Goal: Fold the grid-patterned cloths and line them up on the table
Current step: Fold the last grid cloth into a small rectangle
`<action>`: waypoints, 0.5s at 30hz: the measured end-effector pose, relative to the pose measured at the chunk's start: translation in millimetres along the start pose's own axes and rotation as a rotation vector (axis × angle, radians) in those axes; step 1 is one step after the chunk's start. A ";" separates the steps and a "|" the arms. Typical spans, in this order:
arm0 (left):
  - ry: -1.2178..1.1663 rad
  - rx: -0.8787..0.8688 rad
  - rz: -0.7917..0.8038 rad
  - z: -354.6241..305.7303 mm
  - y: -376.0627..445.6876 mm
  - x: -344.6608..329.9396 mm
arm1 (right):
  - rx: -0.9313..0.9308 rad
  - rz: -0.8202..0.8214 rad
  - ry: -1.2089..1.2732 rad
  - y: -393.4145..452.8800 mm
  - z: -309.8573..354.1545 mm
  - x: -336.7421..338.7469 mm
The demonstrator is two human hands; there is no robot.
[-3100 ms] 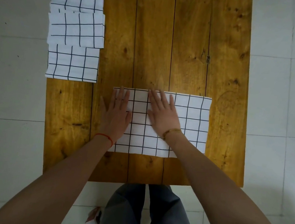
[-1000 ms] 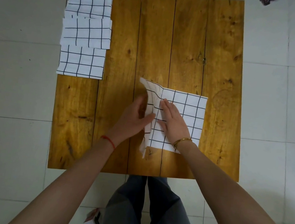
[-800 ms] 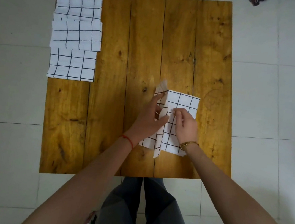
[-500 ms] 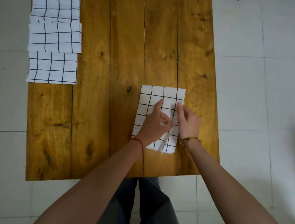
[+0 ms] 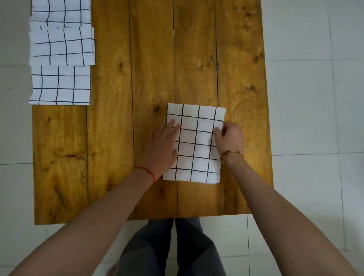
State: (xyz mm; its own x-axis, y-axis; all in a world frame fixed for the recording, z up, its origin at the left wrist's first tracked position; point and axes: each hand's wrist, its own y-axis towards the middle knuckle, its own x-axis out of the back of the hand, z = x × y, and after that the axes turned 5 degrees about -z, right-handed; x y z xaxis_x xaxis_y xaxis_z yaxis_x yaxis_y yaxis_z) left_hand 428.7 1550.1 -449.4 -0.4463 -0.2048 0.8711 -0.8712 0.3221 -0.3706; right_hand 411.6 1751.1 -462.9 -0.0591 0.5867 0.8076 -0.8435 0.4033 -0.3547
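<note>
The cloth (image 5: 195,143) lies flat between the hands. The left hand (image 5: 163,146) presses its left edge with straight fingers; the right hand (image 5: 230,138) pinches the right edge. I think the layers should be squared and the crease pressed before lifting. Three folded cloths (image 5: 62,46) wait far left of the left hand, with bare surface (image 5: 137,86) between.

cloth (image 5: 195,144): was wide rectangle, now folded in half, narrower, lying flat
left hand (image 5: 164,144): off centre, now flat on cloth's left edge
right hand (image 5: 230,138): now curled, pinching right edge
</note>
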 end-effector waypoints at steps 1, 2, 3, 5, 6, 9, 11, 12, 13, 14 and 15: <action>0.044 0.004 0.012 3.3 -2.7 -2.3 | 0.027 0.010 -0.002 1.6 1.3 0.3; 0.066 0.016 0.021 5.9 -5.6 -4.8 | 0.047 0.020 -0.007 2.7 2.4 0.3; 0.072 0.028 0.030 8.1 -8.1 -7.7 | 0.058 0.016 -0.008 2.9 3.7 0.2; 0.063 0.040 0.035 10.1 -12.6 -11.6 | 0.100 -0.053 -0.013 -0.5 7.1 1.0; 0.058 0.041 0.022 10.1 -14.0 -12.2 | 0.157 -0.122 -0.053 -2.8 9.1 1.5; 0.045 0.047 -0.044 10.6 -11.4 -8.5 | 0.399 -0.231 -0.257 -6.9 19.1 -0.4; 0.055 0.049 -0.083 13.4 -2.9 -4.5 | 0.575 -0.159 -0.340 -8.0 27.5 -5.9; 0.069 0.049 -0.093 15.2 2.5 -2.2 | 0.645 -0.092 -0.381 -7.7 31.6 -10.1; 0.087 0.049 -0.096 17.3 8.4 -0.1 | 0.695 -0.020 -0.426 -7.7 35.8 -14.3; 0.106 0.051 -0.092 19.4 14.1 1.8 | 0.727 0.045 -0.470 -7.9 39.8 -18.7; 0.127 0.052 -0.086 21.4 19.6 3.5 | 0.742 0.097 -0.509 -7.9 43.2 -23.6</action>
State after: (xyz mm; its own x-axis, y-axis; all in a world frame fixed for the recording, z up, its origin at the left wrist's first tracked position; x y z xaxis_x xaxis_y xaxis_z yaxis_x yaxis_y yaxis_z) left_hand 405.7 1535.9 -460.5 -0.3433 -0.1101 0.9328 -0.9157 0.2600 -0.3063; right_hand 396.6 1703.8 -458.8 -0.2281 0.1417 0.9633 -0.9394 -0.2920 -0.1795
